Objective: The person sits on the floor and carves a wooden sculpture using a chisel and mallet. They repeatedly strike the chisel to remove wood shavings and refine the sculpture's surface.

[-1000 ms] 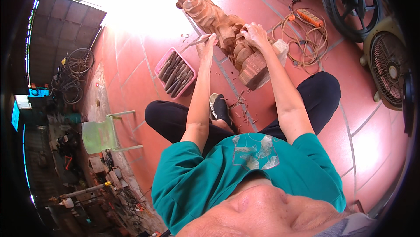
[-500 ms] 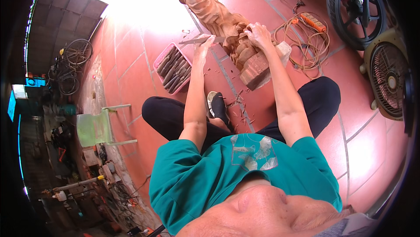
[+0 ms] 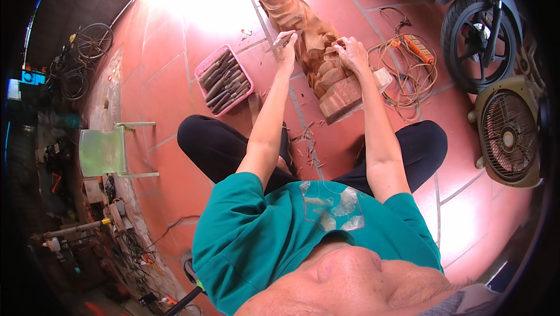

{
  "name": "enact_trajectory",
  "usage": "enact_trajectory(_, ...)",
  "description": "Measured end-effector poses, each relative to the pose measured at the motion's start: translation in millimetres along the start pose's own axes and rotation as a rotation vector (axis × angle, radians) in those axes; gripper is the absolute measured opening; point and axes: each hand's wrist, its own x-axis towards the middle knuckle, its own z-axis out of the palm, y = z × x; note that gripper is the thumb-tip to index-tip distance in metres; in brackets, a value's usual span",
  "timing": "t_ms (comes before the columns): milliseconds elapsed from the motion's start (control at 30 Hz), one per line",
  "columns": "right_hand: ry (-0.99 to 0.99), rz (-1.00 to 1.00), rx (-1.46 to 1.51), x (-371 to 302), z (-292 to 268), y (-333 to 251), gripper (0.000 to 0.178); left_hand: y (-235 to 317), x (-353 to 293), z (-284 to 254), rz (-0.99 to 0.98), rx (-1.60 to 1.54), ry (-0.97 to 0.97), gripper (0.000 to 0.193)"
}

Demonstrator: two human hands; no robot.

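Observation:
A carved wooden figure with flowing folds lies slantwise on the floor before me, its rough block base toward me. My left hand is closed around a thin carving chisel at the figure's left side. That chisel is slightly blurred, and the fingers partly cover it. My right hand rests on the figure's right side above the base, fingers bent over the carved wood. Left of my left hand, a pink basket holds several dark carving tools. A brown wooden piece shows beside my left forearm.
Wood shavings are scattered between my folded legs. An orange power strip with coiled cord lies to the right, near a motorbike wheel and a floor fan. At left stand a green chair and bicycles.
The chisel in my left hand has turned from nearly level to a steeper slant, and that hand has shifted slightly right. My right hand stays on the figure. The whole view has shifted slightly.

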Motion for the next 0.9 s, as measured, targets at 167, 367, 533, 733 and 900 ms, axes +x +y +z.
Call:
enact_trajectory(167, 0.007, -0.015, -0.038, -0.9, -1.2, 8.6, 0.032, 13.9, -22.1, -1.5, -0.075, -0.002, -0.055, 0.008)
enact_trajectory(367, -0.006, -0.023, -0.043, -2.0, -8.3, 6.6, 0.034, 19.6, -20.1, -37.3, -0.256, -0.162, -0.297, 0.010)
enact_trajectory(533, -0.002, -0.068, -0.028, -1.4, -7.4, 2.0, 0.037, 2.3, -6.5, -11.5, -0.093, -0.140, -0.020, 0.011)
enact_trajectory(733, -0.011, -0.072, -0.062, -3.9, -4.8, 3.7, 0.045, 3.2, -20.1, 13.0, 0.097, 0.035, 0.063, 0.009)
enact_trajectory(900, -0.061, -0.044, -0.098, -4.6, -7.5, 13.0, 0.049, 24.9, -38.3, -11.3, -0.149, 0.031, -0.135, 0.008)
